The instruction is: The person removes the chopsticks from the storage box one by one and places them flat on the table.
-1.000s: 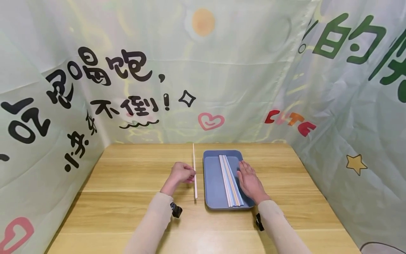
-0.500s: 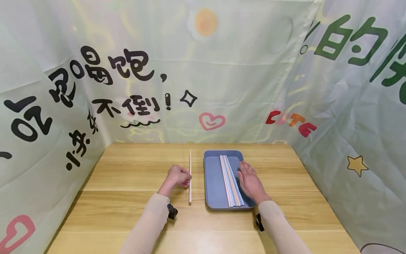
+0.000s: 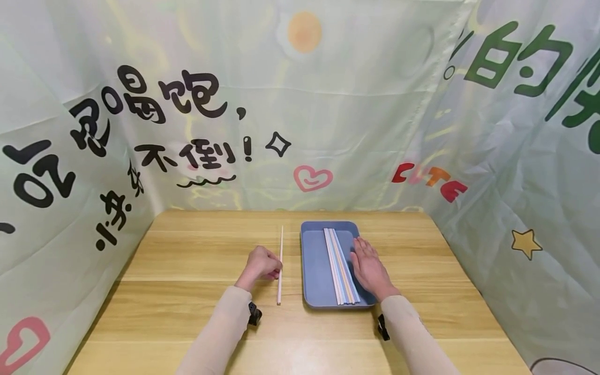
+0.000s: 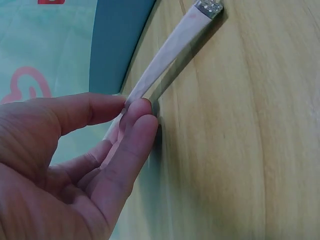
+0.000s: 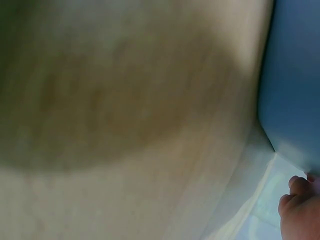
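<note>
Thumb and fingertips of my left hand [image 3: 262, 263] pinch a single pale pink chopstick [image 3: 279, 291] near its middle, left of the blue-grey tray [image 3: 319, 281]. In the left wrist view the chopstick [image 4: 171, 48] ends in a glittery silver cap close over the table, its shadow beside it. Inside the tray lies a bundle of pastel chopsticks [image 3: 341, 268] in pink, white, blue and orange, slightly slanted. My right hand [image 3: 372, 268] rests at the tray's right rim with fingers straight. In the right wrist view, fingers of that hand [image 5: 302, 210] show beside the tray's outer wall [image 5: 295, 75].
The wooden table [image 3: 187, 312] spreads around the tray on all sides. A printed pale-green cloth [image 3: 365, 130] with characters and drawings hangs at the back, left and right of the table.
My left hand has moved the chopstick slightly left and toward me, and lowered it to the table. My right hand and the tray have stayed in place.
</note>
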### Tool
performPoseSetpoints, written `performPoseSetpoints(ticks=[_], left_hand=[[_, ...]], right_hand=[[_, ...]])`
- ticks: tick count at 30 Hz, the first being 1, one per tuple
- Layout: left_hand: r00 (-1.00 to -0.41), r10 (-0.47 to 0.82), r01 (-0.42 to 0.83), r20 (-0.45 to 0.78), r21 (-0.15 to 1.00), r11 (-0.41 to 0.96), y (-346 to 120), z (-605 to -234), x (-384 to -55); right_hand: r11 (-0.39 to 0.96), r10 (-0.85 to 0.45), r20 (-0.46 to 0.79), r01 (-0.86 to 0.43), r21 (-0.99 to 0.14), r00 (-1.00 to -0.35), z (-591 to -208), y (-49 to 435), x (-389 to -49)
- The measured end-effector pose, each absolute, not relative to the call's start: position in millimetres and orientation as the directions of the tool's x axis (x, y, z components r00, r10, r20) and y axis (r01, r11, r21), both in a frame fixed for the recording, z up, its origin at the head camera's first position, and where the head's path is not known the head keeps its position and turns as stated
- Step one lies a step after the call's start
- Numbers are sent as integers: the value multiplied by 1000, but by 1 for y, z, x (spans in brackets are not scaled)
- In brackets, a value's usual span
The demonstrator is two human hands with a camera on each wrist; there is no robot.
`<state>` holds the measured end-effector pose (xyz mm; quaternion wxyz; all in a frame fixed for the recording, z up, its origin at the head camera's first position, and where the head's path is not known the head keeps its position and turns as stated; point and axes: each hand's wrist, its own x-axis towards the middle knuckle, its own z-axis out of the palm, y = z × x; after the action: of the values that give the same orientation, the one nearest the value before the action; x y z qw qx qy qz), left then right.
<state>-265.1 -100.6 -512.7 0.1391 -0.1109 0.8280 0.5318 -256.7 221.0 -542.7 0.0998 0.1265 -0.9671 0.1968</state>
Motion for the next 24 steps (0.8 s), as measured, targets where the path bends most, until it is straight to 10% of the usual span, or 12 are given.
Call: performPoseSetpoints(ticks=[24], left_hand=[[-942,-61,-319,-330,828,461,-99,-516,-269]], right_hand=[[897,-189,232,-264,-355,-954,-542,221,-258]])
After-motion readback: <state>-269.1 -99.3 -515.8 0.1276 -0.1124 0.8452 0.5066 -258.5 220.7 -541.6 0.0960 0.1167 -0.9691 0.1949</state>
